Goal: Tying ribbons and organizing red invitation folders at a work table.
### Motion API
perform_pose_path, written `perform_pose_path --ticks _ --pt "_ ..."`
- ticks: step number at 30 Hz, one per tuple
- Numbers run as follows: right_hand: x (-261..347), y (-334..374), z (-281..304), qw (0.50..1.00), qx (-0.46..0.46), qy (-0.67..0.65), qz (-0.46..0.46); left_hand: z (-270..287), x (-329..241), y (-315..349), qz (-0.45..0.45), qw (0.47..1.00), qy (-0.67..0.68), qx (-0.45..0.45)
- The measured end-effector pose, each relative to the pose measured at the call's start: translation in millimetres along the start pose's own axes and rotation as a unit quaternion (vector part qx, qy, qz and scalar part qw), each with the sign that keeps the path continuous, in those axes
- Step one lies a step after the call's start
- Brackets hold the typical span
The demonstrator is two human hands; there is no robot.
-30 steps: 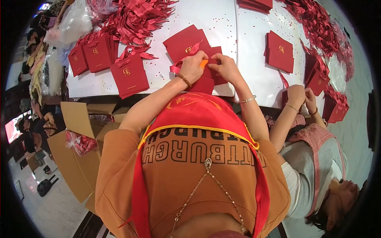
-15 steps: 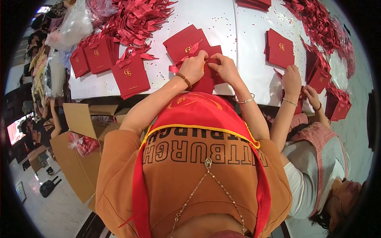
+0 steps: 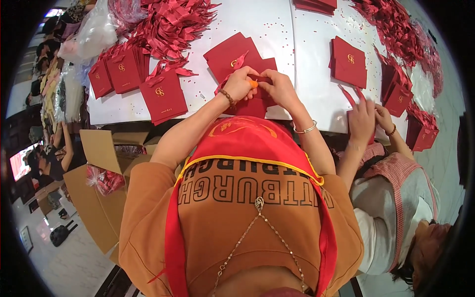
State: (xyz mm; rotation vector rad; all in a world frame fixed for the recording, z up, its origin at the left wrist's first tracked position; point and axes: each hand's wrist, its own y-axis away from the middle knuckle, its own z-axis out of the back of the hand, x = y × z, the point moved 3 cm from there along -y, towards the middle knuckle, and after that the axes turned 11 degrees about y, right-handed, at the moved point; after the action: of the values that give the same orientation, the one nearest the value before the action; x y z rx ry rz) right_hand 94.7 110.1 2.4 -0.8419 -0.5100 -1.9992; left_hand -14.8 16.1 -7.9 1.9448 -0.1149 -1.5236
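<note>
My left hand (image 3: 239,84) is closed, its fingers curled, with a red ribbon (image 3: 240,61) coming out past its knuckles. An orange piece (image 3: 254,84) shows at its thumb; I cannot tell if it is a finger cover or a small tool. My right hand (image 3: 278,88) pinches at the edge of a red paper gift bag (image 3: 253,108), fingertips close to the orange piece. What lies between the fingertips is hidden. Beneath and beyond both hands lie more red bags (image 3: 228,51) with a gold emblem, on the white table (image 3: 198,101).
To the left stand finished-looking bags with ribbons (image 3: 163,94) and a heap of red ribbons (image 3: 175,24). An opened carton (image 3: 94,198) is below. On the right, a co-worker's hands (image 3: 363,121) handle a red bag near another bag stack (image 3: 349,62).
My left hand has turned, showing more of the orange piece, and my right fingertips have come nearer to it. The ribbon end at the left has drawn in. The co-worker's hand has moved down.
</note>
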Motion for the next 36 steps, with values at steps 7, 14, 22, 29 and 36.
perform_pose_path --ticks 7,14,22,29,36 --pt "-3 2 -2 1.0 0.021 -0.013 0.005 -1 -3 4 -0.079 0.991 -0.103 -0.03" --pt "0 6 -5 0.997 -0.036 0.048 0.05 3 2 0 -0.075 0.996 -0.032 -0.047" --pt "-2 10 -5 0.999 -0.044 0.003 -0.002 -7 3 12 -0.145 0.986 -0.007 -0.08" --pt "4 10 -3 0.999 -0.041 0.028 0.008 -4 15 6 -0.244 0.947 -0.182 -0.103" --pt "8 12 -6 0.997 -0.052 0.041 0.027 -11 11 12 -0.26 0.942 -0.19 -0.096"
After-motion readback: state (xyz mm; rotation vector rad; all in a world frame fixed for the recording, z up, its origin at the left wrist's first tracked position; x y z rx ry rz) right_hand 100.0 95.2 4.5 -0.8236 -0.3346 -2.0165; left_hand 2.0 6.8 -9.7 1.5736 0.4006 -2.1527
